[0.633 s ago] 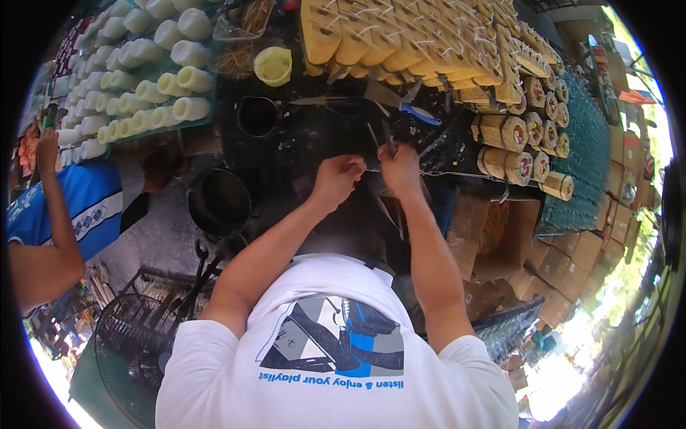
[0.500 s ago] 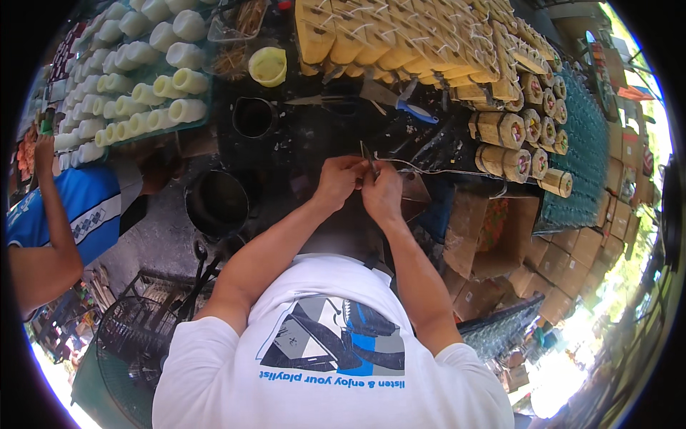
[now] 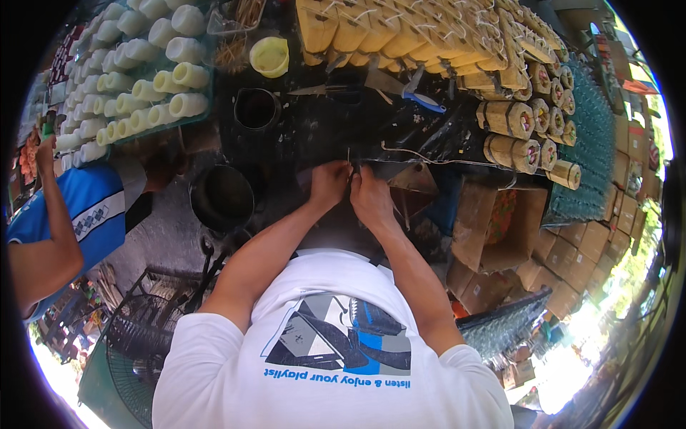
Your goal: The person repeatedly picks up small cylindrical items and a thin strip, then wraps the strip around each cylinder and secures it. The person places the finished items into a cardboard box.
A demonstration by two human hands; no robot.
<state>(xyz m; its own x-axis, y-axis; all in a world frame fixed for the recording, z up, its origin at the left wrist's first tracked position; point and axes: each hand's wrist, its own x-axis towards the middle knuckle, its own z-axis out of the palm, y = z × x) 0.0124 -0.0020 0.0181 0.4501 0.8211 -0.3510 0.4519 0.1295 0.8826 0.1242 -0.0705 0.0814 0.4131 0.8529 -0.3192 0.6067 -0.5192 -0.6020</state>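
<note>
since the earlier frame, our right hand [image 3: 371, 199] has drawn in beside our left hand [image 3: 330, 184]
we see both half curled, a thin strip [image 3: 349, 155] upright at their fingertips by the black table's [image 3: 321, 136] near edge; we cannot tell which grips it; a clear tray [image 3: 215, 28] holds thin sticks [image 3: 248, 10], a cardboard box [image 3: 471, 218] shows something reddish inside, and the black cup [image 3: 239, 114] looks dark within

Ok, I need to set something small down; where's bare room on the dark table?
One bare patch of the dark table lies between the dark jug and the blue-handled knife, beyond the left hand. Yellow blocks crowd the far side, bamboo tubes the right, white cups the left.
</note>
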